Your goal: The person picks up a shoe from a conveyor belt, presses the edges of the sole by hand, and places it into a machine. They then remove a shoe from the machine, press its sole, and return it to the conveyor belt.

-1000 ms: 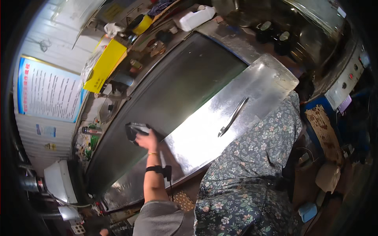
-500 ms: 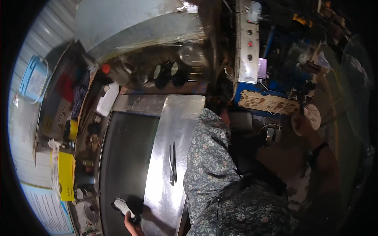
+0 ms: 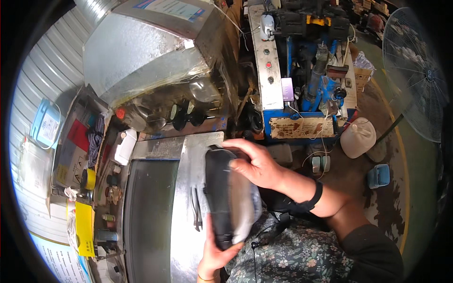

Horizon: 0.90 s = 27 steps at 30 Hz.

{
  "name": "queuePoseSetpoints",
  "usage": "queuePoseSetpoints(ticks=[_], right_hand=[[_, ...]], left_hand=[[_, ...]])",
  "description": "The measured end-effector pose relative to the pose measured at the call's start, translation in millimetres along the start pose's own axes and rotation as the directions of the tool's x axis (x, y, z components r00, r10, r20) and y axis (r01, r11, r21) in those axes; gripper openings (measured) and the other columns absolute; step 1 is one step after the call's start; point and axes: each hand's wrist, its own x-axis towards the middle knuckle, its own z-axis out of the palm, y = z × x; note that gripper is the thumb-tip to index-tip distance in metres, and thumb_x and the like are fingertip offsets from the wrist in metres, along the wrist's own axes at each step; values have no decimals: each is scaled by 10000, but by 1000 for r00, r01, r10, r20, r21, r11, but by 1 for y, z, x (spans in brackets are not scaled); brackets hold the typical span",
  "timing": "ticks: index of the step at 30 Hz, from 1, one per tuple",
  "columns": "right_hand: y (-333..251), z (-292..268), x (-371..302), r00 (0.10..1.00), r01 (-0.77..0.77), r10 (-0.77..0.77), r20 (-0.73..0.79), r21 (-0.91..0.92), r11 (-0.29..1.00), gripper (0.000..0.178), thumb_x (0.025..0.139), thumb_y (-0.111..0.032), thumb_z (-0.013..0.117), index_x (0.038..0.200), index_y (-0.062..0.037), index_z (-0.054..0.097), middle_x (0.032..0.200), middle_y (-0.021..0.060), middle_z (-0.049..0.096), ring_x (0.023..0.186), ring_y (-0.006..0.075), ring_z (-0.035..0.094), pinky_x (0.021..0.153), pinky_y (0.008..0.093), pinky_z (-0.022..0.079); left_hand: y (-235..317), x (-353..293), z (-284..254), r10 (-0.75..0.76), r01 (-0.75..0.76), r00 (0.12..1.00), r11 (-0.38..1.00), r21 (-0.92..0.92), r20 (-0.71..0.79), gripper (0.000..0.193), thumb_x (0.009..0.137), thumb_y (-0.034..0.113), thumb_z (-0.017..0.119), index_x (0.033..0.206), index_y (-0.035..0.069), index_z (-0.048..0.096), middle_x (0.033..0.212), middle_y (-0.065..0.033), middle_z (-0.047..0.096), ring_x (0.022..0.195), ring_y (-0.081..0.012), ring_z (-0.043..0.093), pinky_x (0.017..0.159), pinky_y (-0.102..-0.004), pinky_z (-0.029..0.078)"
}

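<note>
Resting on steel lid (image 3: 186, 188): dark pad (image 3: 222, 198), both hands; fan (image 3: 417, 70) nearby.

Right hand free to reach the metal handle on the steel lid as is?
Probably not: the right hand grips the top of the dark shoe sole, the left hand holds its bottom, and the sole lies between it and the metal handle.

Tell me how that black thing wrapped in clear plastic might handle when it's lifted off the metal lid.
The black item probably keeps its shape: it spans between the left hand and right hand without sagging. Its glossy plastic wrap looks slippery, so a two-handed grip seems wise. Weight cannot be told.
</note>
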Motion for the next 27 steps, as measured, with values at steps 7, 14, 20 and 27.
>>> queuePoseSetpoints(ticks=[7,14,20,27], right_hand=[[-23,5,-52,921,285,-188,342,-258,923,579,727,-417,783,1177,-84,636,1217,145,618,881,261,695,730,325,580],[-51,-7,-41,875,353,-188,446,-323,878,560,794,-503,695,1158,-86,608,1108,98,625,684,290,668,631,365,557],[-13,4,-38,935,117,-59,350,-146,982,624,737,-385,799,1220,-44,599,1205,157,644,942,293,693,759,340,577],[23,13,-154,853,-521,485,193,251,816,472,971,-236,588,1371,-9,482,1205,166,636,1127,177,595,974,310,453]], left_hand=[[-30,101,6,-20,-9,997,925,-381,-72,574,1024,400,451,1414,-16,393,1401,-182,465,1268,-256,467,1082,-373,359],[10,115,38,-197,103,965,892,-440,-174,351,1020,290,444,1043,-16,613,929,-114,664,861,-190,616,828,-302,489],[-22,103,32,176,-143,923,982,121,-343,444,1026,316,402,1253,-48,520,1276,-213,533,1214,-313,487,1059,-405,346],[-9,98,18,411,-284,907,754,592,-89,563,756,132,669,1272,-18,499,1338,-244,518,1265,-417,476,1098,-465,338]])
